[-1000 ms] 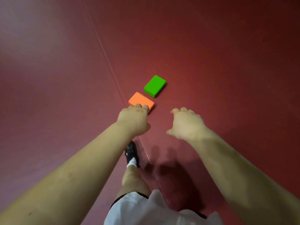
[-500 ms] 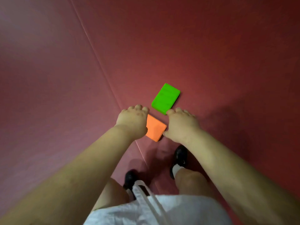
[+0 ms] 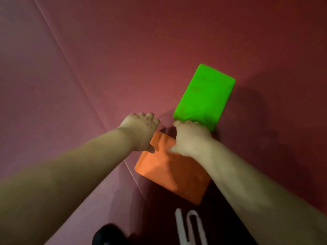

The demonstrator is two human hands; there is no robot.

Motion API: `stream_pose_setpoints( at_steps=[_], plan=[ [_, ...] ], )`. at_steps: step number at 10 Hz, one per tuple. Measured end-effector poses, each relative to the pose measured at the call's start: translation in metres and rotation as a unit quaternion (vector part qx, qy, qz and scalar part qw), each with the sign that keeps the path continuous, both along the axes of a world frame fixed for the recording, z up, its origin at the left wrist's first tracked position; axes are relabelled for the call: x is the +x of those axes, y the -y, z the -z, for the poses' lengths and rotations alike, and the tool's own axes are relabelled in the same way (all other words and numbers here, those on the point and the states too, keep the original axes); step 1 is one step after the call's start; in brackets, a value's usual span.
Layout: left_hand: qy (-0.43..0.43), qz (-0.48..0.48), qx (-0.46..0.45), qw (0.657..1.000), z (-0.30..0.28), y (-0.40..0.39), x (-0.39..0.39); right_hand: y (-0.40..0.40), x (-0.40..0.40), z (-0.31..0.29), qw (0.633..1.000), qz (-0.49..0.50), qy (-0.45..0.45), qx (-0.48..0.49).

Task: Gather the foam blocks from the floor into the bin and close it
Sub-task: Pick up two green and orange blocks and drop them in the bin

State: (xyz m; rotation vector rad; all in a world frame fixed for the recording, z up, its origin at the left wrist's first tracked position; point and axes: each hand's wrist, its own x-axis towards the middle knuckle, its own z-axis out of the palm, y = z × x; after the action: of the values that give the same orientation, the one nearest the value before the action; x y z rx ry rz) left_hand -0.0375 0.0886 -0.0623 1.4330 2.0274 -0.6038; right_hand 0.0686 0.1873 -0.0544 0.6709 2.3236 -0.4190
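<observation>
Both hands are seen from the back, so their fingertips are hidden and the view is blurred. The left hand (image 3: pixel 139 132) curls over the far left corner of the orange block (image 3: pixel 169 172), apparently gripping it. The right hand (image 3: pixel 190 138) has fingers bent onto the near edge of the green block (image 3: pixel 205 96); whether it grips, I cannot tell. The 2 blocks are flat foam rectangles with rounded corners on the red floor (image 3: pixel 106 59), orange under and nearer than the hands, green beyond the right hand.

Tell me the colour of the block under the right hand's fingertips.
Bright green block, clearest in the head view.
</observation>
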Motion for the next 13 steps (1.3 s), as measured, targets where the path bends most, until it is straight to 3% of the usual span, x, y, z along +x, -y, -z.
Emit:
stream_pose_setpoints(
  at_steps=[1, 2, 3, 5, 6, 7, 8, 9, 10, 11, 13],
  plan=[
    [0.045, 0.028, -0.001, 0.999, 0.048, -0.002, -0.013, 0.009, -0.006, 0.050, 0.997, 0.014, 0.059, -0.055],
    [0.122, 0.037, -0.018, 0.992, 0.078, -0.003, -0.007, 0.015, -0.002, 0.073, 0.990, 0.064, 0.073, -0.105],
    [0.144, 0.007, -0.004, 0.990, 0.090, -0.006, 0.001, 0.014, 0.000, 0.072, 0.984, 0.082, 0.055, -0.150],
    [0.193, -0.092, -0.032, 0.976, 0.091, -0.005, -0.018, 0.022, 0.001, 0.081, 0.985, 0.084, -0.038, -0.149],
    [0.187, -0.126, -0.015, 0.974, 0.083, -0.001, -0.047, 0.011, -0.015, 0.080, 0.972, 0.093, -0.158, -0.148],
    [0.184, -0.162, -0.019, 0.969, 0.076, 0.008, -0.067, -0.024, -0.037, 0.074, 0.958, 0.061, -0.277, -0.054],
    [0.181, -0.174, -0.025, 0.968, 0.071, 0.012, -0.068, -0.059, -0.054, 0.075, 0.989, -0.100, -0.099, 0.040],
    [0.184, -0.189, -0.016, 0.964, 0.069, 0.013, -0.063, -0.076, -0.065, 0.075, 0.962, -0.240, 0.115, 0.061],
    [0.193, -0.206, -0.007, 0.959, 0.068, 0.011, -0.061, -0.089, -0.079, 0.071, 0.920, -0.355, 0.128, 0.108],
    [0.193, -0.221, 0.004, 0.956, 0.063, 0.003, -0.056, -0.098, -0.088, 0.073, 0.893, -0.410, 0.122, 0.141],
    [0.189, -0.260, -0.008, 0.947, 0.056, 0.006, -0.043, -0.114, -0.087, 0.086, 0.929, -0.343, 0.113, 0.086]
  ],
)
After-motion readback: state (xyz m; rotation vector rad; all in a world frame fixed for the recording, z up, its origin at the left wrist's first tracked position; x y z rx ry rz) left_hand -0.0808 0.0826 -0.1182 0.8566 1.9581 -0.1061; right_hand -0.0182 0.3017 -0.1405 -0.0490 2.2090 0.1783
